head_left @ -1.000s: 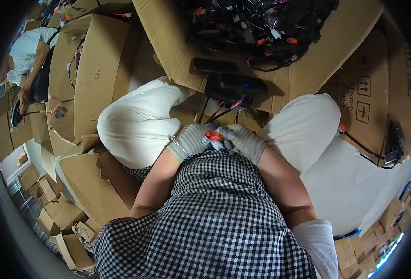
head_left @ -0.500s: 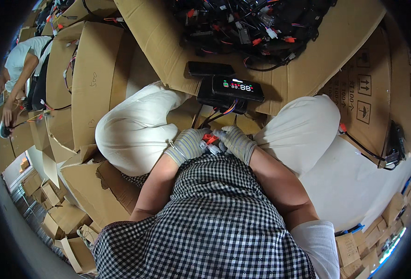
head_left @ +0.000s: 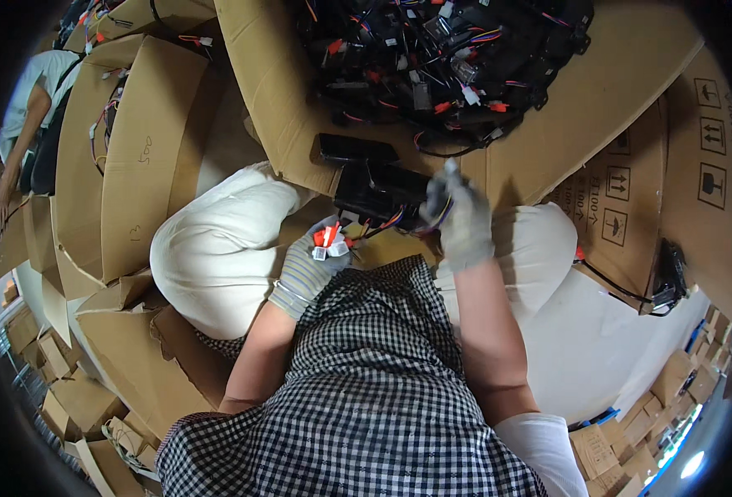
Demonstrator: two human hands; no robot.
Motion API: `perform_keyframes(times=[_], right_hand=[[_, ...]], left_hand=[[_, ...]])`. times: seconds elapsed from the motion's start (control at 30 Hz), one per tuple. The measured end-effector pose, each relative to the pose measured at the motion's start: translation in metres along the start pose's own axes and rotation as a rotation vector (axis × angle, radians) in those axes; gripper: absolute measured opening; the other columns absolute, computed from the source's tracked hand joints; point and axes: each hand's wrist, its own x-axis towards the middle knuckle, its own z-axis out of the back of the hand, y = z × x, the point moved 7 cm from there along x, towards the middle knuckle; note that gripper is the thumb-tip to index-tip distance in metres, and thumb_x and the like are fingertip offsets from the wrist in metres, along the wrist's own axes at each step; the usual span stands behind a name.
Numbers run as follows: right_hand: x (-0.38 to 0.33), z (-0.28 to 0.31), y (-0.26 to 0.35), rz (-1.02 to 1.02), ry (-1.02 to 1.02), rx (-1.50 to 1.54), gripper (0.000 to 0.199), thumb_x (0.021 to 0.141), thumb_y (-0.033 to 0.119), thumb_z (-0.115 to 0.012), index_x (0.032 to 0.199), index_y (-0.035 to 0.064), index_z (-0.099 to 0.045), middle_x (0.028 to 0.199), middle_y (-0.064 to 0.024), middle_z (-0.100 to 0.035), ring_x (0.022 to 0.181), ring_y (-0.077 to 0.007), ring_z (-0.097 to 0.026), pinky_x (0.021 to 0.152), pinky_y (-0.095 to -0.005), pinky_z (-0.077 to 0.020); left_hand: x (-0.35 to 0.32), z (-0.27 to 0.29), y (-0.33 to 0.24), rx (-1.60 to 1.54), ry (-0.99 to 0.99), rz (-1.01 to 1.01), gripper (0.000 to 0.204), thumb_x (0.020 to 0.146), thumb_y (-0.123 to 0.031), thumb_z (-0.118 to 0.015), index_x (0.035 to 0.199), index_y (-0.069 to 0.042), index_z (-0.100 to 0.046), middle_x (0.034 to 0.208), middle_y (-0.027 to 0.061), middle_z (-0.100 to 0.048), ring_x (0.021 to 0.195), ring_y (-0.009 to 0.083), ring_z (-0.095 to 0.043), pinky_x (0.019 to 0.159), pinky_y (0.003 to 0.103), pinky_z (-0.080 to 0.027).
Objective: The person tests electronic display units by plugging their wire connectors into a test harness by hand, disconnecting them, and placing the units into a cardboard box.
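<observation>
My left hand [head_left: 309, 263], in a striped knit glove, closes around a cluster of red and white wire connectors [head_left: 330, 242]. Coloured wires [head_left: 392, 220] run from near them to a black display unit [head_left: 374, 190], whose face looks dark. At that unit's right end is my gloved right hand [head_left: 463, 219], fingers pointing up and away and smeared by motion. Some wires pass beside its fingers; whether it grips them is unclear. Another flat black unit [head_left: 356, 150] lies just beyond, against the carton flap.
A large open carton [head_left: 540, 149] ahead holds a heap of black wired units [head_left: 465, 66]. Tall cartons [head_left: 154, 157] stand at left, more cartons [head_left: 631, 190] at right. A co-worker's arm [head_left: 19, 161] shows at far left. A black part with a cable [head_left: 669, 277] hangs at right.
My hands have separated: the right moved forward to the display unit, the left stayed back with the connectors. The unit's lit display has gone dark.
</observation>
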Motion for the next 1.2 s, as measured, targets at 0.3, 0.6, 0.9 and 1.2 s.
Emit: perform_keyframes(times=[0.3, 0.6, 0.9, 1.2], right_hand=[[0.251, 0.124, -0.074, -0.231, -0.397, 0.278, 0.028, 0.078, 0.026, -0.065, 0.103, 0.0166, -0.057, 0.100, -0.0007, -0.057, 0.089, -0.0211, -0.053, 0.080, -0.0456, -0.0410], [0.184, 0.067, -0.026, 0.364, -0.245, 0.345, 0.033, 0.075, 0.025, -0.067, 0.106, 0.0162, -0.059, 0.083, 0.0051, -0.057, 0.065, -0.0089, -0.048, 0.055, -0.0238, -0.0402], [0.060, -0.027, 0.002, 0.783, -0.034, -0.412, 0.025, 0.089, 0.023, -0.056, 0.100, 0.0020, -0.063, 0.091, -0.0005, -0.062, 0.071, -0.0055, -0.051, 0.064, -0.0217, -0.0413], [-0.069, -0.072, -0.054, 1.182, 0.454, -1.239, 0.030, 0.071, 0.010, -0.057, 0.101, 0.0087, -0.059, 0.097, -0.0153, -0.058, 0.089, -0.0329, -0.056, 0.081, -0.0416, -0.0451]], left_hand=[[-0.013, -0.007, -0.038, 0.523, 0.015, -0.091, 0.019, 0.083, -0.003, -0.054, 0.101, -0.001, -0.061, 0.084, 0.0030, -0.063, 0.075, 0.0111, -0.059, 0.066, 0.024, -0.048], [-0.016, -0.033, -0.086, 0.304, -0.001, -0.295, 0.022, 0.082, -0.023, -0.059, 0.091, -0.003, -0.059, 0.098, 0.0119, -0.059, 0.082, 0.0211, -0.061, 0.075, 0.033, -0.048], [-0.016, -0.016, -0.058, 0.124, -0.044, -0.122, 0.033, 0.085, -0.031, -0.058, 0.089, 0.001, -0.061, 0.063, 0.0041, -0.059, 0.048, 0.0107, -0.051, 0.046, 0.023, -0.039], [-0.009, -0.046, -0.071, 0.221, 0.253, -0.452, 0.039, 0.090, -0.019, -0.051, 0.123, 0.001, -0.047, 0.118, 0.0099, -0.056, 0.096, 0.0132, -0.057, 0.078, 0.024, -0.047]])
